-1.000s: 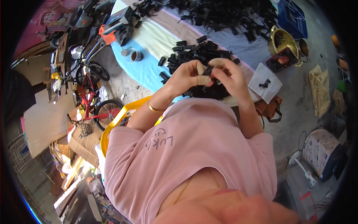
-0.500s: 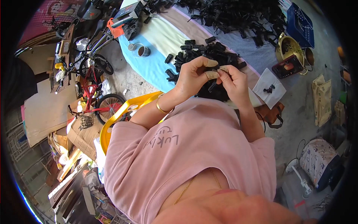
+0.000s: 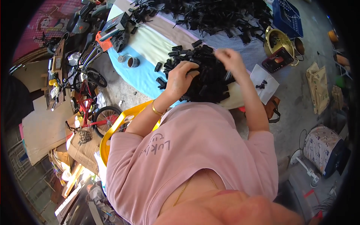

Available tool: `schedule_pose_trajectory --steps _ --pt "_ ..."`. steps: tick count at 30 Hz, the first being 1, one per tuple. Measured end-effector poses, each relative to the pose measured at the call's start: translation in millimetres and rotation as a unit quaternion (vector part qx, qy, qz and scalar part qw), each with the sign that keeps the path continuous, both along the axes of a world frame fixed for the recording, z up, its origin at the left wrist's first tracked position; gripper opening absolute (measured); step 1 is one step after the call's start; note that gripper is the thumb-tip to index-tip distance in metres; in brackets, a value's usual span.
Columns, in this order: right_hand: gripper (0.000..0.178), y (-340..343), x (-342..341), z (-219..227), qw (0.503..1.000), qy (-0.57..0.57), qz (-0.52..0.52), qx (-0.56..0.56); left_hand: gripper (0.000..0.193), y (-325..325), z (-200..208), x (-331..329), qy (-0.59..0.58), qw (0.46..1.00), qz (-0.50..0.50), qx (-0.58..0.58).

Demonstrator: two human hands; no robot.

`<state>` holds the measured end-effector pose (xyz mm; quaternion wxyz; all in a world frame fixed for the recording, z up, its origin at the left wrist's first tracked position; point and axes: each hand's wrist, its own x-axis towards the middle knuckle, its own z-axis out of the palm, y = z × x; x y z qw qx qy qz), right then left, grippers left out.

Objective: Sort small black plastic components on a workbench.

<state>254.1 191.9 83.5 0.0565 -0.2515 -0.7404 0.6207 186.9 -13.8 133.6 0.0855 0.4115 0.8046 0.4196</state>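
Note:
A heap of small black plastic pieces [image 3: 210,84] lies on the striped cloth [image 3: 153,43] right in front of me. My left hand [image 3: 179,80] is over the left side of this heap, its fingers bent towards the thumb; anything between them is lost against the black pieces. Above the heap's right side is my right hand [image 3: 233,63], apart from the left and blurred by motion, so its fingers cannot be read. A few loose black pieces [image 3: 158,66] lie left of the heap.
A larger black heap [image 3: 225,17] covers the far cloth. To the right are a brass pot [image 3: 268,43], a phone [image 3: 277,60], white paper [image 3: 264,93] with small dark pieces, and a blue basket [image 3: 288,18]. A cup [image 3: 132,62] stands left; a yellow chair [image 3: 131,112] is beside me.
My hands were together at the fingertips and have come apart. The right moved up and away, over the heap; the left stays near the heap's left side. The view has shifted slightly.

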Motion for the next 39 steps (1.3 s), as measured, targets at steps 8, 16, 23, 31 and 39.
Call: schedule_pose_trajectory --steps 8,16,23,31,39 --pt "0.036 111.1 -37.6 -82.3 0.866 -0.229 -0.187 0.402 0.039 2.1 -0.2 -3.1 0.054 0.992 -0.063 -0.096" --pt "0.036 93.4 -16.1 -47.8 0.935 -0.138 -0.046 0.324 0.040 -0.2 -6.9 -10.9 -0.114 0.993 -0.014 0.029" --pt "0.024 -10.9 15.6 54.0 0.971 0.151 0.181 0.043 0.059 5.6 8.5 -32.5 -0.697 0.684 -0.183 0.109" --pt "0.030 -39.1 33.0 83.6 0.934 0.198 0.236 0.182 0.058 3.5 15.3 -30.6 -0.724 0.647 -0.235 0.042" --pt "0.017 -44.5 37.1 72.5 0.975 0.219 0.046 -0.005 0.040 8.3 25.1 -14.7 -0.614 0.772 -0.069 0.152"
